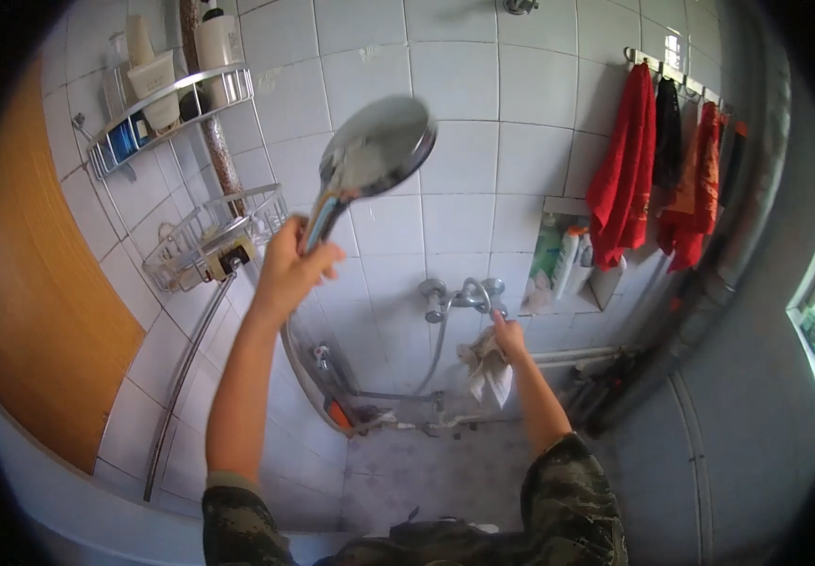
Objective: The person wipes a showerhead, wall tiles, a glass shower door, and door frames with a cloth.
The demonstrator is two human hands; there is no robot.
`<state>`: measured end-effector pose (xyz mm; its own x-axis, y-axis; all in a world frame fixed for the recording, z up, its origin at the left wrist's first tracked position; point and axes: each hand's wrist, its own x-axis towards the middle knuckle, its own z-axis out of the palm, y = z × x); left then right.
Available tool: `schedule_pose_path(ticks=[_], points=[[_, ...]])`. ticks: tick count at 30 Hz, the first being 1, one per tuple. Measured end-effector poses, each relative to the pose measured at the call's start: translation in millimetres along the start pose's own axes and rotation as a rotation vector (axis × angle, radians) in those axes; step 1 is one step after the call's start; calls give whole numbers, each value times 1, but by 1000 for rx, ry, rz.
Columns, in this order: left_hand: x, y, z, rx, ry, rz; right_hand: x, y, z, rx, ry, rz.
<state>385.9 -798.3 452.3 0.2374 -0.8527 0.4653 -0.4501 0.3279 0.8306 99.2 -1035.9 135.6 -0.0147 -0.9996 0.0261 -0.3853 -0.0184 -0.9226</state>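
Note:
My left hand point(289, 272) is wrapped round the handle of a chrome shower head point(377, 149), raised at the upper middle with its round head tilted up and to the right. Farther down and to the right, my right hand point(511, 340) grips a crumpled whitish cloth point(489, 375), which hangs below its fingers. That hand's fingertips reach the lever end of the wall-mounted chrome mixer tap point(464, 300); whether they press on it I cannot tell. From the tap a metal shower hose point(439, 351) loops down along the tiled wall.
Two wire corner racks, the upper rack point(171, 90) with bottles and the lower rack point(209, 236), hang at the left. Red towels point(626, 170) hang from a hook rail at the right, above a wall niche point(568, 269) holding bottles. Thick pipes point(756, 189) run down the right side.

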Motion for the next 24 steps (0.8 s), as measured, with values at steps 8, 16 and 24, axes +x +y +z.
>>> schedule_pose_path(ticks=[8, 16, 24], points=[[4, -27, 8, -255, 273, -71, 30, 3, 10, -57, -58, 133], [63, 25, -7, -84, 462, 173, 23, -12, 4, -390, -5, -49], [106, 60, -11, 96, 486, 213, 21, -2, 8, -632, 114, -213]])
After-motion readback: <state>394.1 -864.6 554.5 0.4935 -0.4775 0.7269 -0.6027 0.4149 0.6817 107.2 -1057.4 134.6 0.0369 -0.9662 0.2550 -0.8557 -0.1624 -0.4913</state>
